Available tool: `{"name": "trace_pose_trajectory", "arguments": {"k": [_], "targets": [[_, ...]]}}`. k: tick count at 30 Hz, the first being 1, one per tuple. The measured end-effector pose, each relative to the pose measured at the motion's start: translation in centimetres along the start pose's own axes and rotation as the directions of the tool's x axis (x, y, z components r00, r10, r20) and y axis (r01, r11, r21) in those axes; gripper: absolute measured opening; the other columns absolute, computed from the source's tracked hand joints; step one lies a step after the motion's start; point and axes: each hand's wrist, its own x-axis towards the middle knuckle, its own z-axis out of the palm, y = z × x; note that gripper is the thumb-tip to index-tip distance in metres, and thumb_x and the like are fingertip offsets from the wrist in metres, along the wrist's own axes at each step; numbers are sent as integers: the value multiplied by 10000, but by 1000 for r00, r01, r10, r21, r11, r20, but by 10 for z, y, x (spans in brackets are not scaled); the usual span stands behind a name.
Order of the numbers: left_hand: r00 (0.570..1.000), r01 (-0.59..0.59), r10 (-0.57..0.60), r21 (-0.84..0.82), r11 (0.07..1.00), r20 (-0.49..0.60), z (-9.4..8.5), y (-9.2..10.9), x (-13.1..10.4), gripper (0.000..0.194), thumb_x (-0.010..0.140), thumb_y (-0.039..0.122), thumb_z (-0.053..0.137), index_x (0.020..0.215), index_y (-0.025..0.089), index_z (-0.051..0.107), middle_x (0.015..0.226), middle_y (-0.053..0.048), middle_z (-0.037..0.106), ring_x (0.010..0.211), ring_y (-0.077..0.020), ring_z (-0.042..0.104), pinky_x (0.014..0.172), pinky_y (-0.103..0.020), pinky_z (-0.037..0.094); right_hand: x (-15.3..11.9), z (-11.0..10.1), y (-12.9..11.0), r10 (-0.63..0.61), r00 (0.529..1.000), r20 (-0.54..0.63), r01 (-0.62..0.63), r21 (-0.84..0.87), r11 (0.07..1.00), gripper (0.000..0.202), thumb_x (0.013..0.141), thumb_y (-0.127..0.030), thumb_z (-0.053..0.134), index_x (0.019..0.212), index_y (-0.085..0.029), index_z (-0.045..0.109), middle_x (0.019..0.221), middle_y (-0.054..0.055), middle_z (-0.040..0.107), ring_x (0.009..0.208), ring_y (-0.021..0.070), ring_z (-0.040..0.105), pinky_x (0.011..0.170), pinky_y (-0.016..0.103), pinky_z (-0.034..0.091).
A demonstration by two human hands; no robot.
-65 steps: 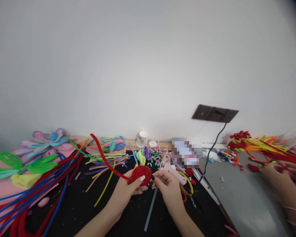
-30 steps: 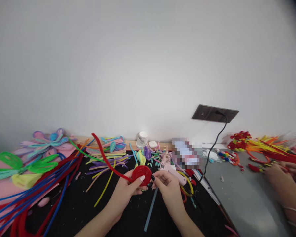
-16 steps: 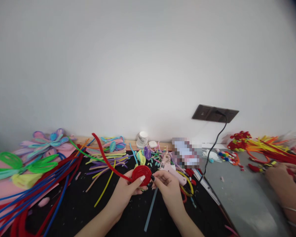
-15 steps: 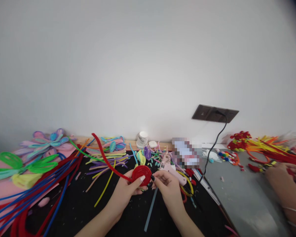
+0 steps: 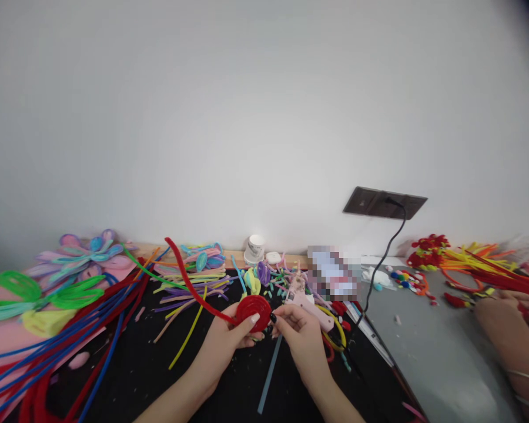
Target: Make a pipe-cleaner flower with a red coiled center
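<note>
Head view: two bare hands work over a black mat (image 5: 229, 393), in front of a pale wall (image 5: 255, 117).
Left hand (image 5: 220, 341): thumb on the front of the red coil (image 5: 252, 312), the other fingers curled behind it, gripping it.
Right hand (image 5: 302, 335): thumb and forefinger drawn together at the coil's right edge, the other fingers bent; whether anything is pinched between them I cannot tell.
Coil: a tightly wound disc held up between the hands, above the mat; its loose end (image 5: 189, 285) rises in a curve to the upper left.
Grey stick (image 5: 268, 379): slants down from below the right hand.
Pink tool (image 5: 308, 306): just beyond the right hand, partly covered by it.
Cup (image 5: 254, 249): near the wall, beside a small white case (image 5: 273, 257).
Left side: blue stems (image 5: 70, 346) across red ones, with a green loop flower (image 5: 77, 292) and pastel flowers (image 5: 86, 255).
Middle: thin coloured stems (image 5: 194, 282) spread on the mat.
Blurred patch (image 5: 334, 273): beyond the pink tool, details hidden.
Cord (image 5: 385, 247): hangs from the dark socket (image 5: 365, 202).
Right side: a co-worker's hands (image 5: 505, 320) over a grey table (image 5: 423, 346), near pompoms (image 5: 408, 279) and red and yellow stems (image 5: 485, 261).
</note>
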Motion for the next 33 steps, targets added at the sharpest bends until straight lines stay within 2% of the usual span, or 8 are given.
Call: {"name": "trace_pose_trajectory", "arguments": {"k": [33], "targets": [[1000, -4, 4, 10, 1000, 0, 0, 1, 0, 525, 648, 459, 731, 1059, 146, 637, 877, -103, 752, 672, -172, 694, 579, -223, 498, -1, -1, 1, -23, 1000, 7, 23, -31, 999, 164, 655, -307, 730, 688, -164, 658, 536, 1, 610, 494, 147, 562, 513, 262, 448]]}}
